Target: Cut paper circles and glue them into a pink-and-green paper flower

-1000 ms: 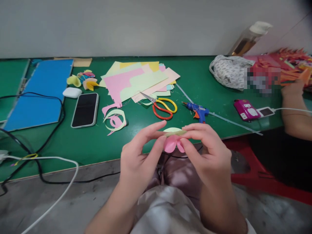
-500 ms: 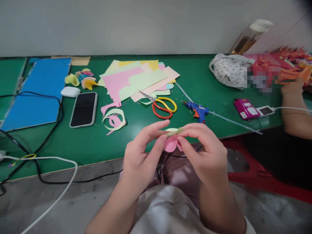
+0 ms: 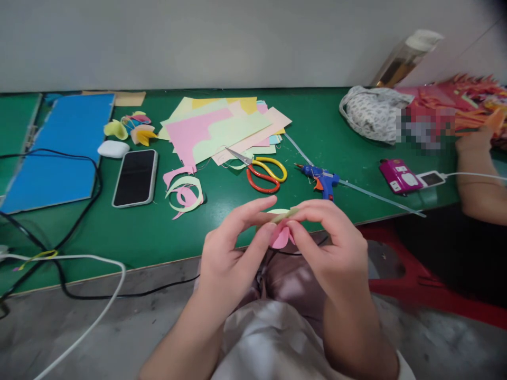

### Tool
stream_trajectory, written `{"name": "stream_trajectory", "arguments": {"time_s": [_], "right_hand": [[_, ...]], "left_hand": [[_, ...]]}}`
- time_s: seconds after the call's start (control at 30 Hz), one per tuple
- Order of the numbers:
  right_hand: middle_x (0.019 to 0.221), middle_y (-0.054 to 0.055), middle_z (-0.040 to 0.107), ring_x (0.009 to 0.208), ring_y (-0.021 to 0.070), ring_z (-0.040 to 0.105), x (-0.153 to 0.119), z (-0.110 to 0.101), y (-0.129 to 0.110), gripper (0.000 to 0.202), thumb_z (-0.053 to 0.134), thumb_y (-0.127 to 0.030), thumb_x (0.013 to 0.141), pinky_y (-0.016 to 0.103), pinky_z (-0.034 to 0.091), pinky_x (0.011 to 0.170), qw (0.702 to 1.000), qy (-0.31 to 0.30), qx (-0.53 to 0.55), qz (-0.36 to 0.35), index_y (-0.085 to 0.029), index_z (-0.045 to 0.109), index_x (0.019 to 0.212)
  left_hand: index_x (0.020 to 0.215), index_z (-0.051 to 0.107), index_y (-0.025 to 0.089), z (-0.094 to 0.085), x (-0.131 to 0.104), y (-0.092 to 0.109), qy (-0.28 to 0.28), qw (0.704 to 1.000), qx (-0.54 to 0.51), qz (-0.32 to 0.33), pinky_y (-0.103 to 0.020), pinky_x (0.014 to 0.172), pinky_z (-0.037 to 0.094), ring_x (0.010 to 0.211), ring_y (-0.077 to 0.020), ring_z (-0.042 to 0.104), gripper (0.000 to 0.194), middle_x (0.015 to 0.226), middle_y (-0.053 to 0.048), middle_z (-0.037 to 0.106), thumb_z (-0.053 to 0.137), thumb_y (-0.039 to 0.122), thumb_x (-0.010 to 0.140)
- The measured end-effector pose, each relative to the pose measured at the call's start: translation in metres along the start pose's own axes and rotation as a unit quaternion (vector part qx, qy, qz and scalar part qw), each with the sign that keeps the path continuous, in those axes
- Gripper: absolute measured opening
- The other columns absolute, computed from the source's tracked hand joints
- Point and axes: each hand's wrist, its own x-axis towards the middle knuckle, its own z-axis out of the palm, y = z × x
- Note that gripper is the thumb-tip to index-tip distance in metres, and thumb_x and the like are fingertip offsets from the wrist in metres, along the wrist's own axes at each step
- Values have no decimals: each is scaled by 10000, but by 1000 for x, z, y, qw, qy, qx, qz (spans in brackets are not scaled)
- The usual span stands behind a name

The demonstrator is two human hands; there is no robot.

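Only one view to go on here, the head camera, so here's what I get from it. In the lower middle of the frame, just in front of the green table's (image 3: 174, 232) near edge, both hands are on a little paper piece (image 3: 280, 238), pink petal-like part below and a pale green part (image 3: 282, 215) above. Can't tell if those are joined or just held together, the fingers cover too much. The left hand (image 3: 233, 250) has its thumb up against the piece with at least one finger behind it, while the topmost finger sticks out clear. The right hand (image 3: 335, 240) has thumb and fingertips drawn in close, a narrow pinch on the other side. I'd call this the fiddly shaping or lining-up step, but that's my read. If so, the next move calls for a light touch: left side steady, right fingertips doing the small adjusting, no hard squeezing or the thin-looking paper could crease. Neither hand is on a tool: the red-and-yellow scissors (image 3: 251, 163) lie in the centre, tips over the stack of coloured paper (image 3: 233, 129), and the blue glue gun (image 3: 327, 182) sits right of centre, well within reach, I'd say.
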Motion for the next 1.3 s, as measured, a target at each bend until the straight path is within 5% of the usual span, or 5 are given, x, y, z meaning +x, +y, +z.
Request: {"name": "stream_trajectory", "arguments": {"time_s": [0.4,0.73,1.3], "right_hand": [[826,-13,649,825,130,603,-1,0,-2,113,615,-96,811,283,482,785,1000,6,-3,6,-208,607,797],[822,4,656,824,164,610,-1,1,-2,92,611,-138,825,334,491,772,1000,-3,-7,14,-221,609,786],[824,10,654,816,163,609,0,3,-1,108,596,-115,814,334,495,770,1000,-5,-15,11,-217,593,780]], "left_hand": [[1151,616,306,2,-1,-1,36,998,52,9,-208,764,573,844,-129,715,346,931,41,750,646,178,831],[1186,593,290,3,-2,-3,11,1000,12,-16,-313,812,599,948,-197,704,332,1013,-5,740,613,228,860],[1113,634,288,2,0,-4,6,1000,15,-5,-328,858,588,893,-175,714,269,974,9,745,604,194,863]]}}
